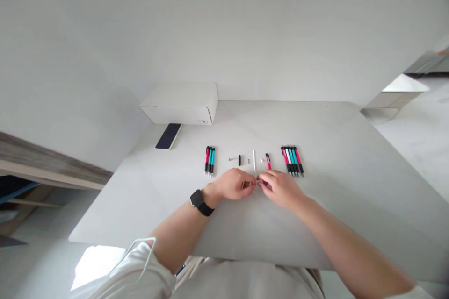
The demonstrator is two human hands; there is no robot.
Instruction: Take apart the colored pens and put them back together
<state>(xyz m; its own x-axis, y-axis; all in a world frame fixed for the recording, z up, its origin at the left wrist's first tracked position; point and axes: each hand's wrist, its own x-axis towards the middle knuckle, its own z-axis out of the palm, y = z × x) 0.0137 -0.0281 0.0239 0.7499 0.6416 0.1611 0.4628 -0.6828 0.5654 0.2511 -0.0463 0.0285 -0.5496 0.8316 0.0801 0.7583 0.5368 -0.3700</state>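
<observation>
My left hand (238, 184) and my right hand (279, 188) meet low over the table, fingertips pinched close together. Whatever small piece they hold is mostly hidden by the fingers. Just beyond them, loose pen parts lie in a row: a small silvery piece (231, 159), a black grip sleeve (239, 160), tiny metallic bits (249, 161), a thin white refill-like stick (254, 160), a small white piece (262, 160) and a pink pen barrel (268, 160) with a black top. The stick's near end reaches close to my fingertips.
Left of the parts lie a few pens (209, 161), pink and blue with black grips. Several more pens (292, 160) lie side by side to the right. A phone (169, 136) rests before a white box (182, 108) on the pale table (336, 149), against the wall.
</observation>
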